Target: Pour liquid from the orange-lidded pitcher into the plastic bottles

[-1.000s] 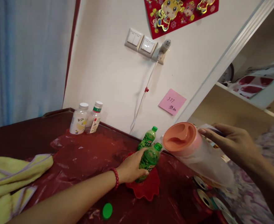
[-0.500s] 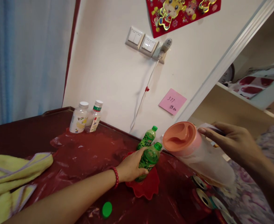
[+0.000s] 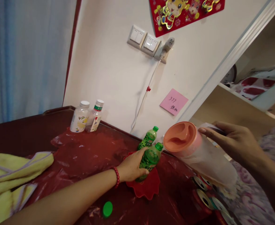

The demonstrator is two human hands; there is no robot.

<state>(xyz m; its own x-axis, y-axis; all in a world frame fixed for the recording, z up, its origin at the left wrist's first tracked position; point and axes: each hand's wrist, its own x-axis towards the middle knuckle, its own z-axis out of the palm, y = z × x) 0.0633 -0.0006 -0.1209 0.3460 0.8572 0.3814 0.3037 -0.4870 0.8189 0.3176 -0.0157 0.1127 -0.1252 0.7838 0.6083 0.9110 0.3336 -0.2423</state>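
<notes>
My left hand [image 3: 134, 165] is wrapped round a green plastic bottle [image 3: 151, 157], which stands on a scalloped red plate [image 3: 149, 189]. The bottle's mouth is uncapped. My right hand [image 3: 235, 140] grips the handle of a frosted pitcher [image 3: 205, 159] with an orange lid, tilted so that its lid end is beside the bottle's mouth. Whether liquid runs between them I cannot tell. A second green bottle [image 3: 149, 137], its cap on, stands right behind the first. On the table nearer me lies a green bottle cap [image 3: 107, 209].
Several opened drink cans [image 3: 204, 198] stand below the pitcher. Two clear bottles with white caps, one a wide jar [image 3: 80, 118], stand at the back left. A yellow towel [image 3: 17, 168] lies at left on the red plastic table cover [image 3: 85, 156]. The wall rises behind.
</notes>
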